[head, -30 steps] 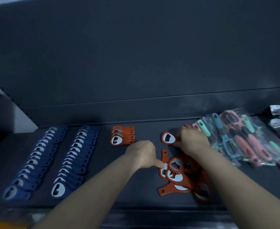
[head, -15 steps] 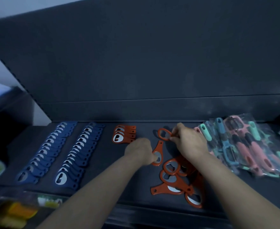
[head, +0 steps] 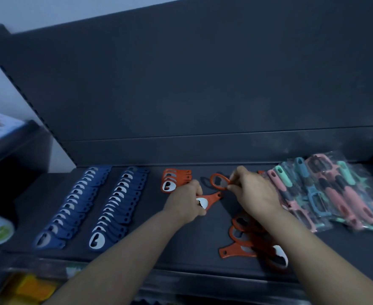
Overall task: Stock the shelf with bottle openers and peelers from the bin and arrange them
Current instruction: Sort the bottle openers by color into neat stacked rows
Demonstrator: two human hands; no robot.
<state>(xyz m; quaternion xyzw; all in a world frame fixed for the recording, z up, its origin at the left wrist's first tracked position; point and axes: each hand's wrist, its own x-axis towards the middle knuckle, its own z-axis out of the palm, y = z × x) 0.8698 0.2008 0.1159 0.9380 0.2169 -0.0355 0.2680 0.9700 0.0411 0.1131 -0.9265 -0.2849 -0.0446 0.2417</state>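
Two neat rows of blue openers (head: 117,201) fill the left of a dark shelf (head: 194,245), beside a short orange stack (head: 174,179). The left hand (head: 185,204) grips an orange opener (head: 210,199) just right of that stack. The right hand (head: 254,194) pinches a second opener (head: 219,181). A loose orange pile (head: 245,241) lies nearer, with bagged peelers (head: 335,194) far right.

two long overlapped rows of blue bottle openers (head: 71,203) lie at the left of the shelf (head: 192,249). beside them sits a short orange stack (head: 174,180). nearer the front edge is a loose orange pile (head: 251,243). between these a slanted orange opener (head: 210,200) points its handle back-right, and a second orange opener (head: 219,181) seems lifted. bagged pastel peelers (head: 335,194) fan out at right.
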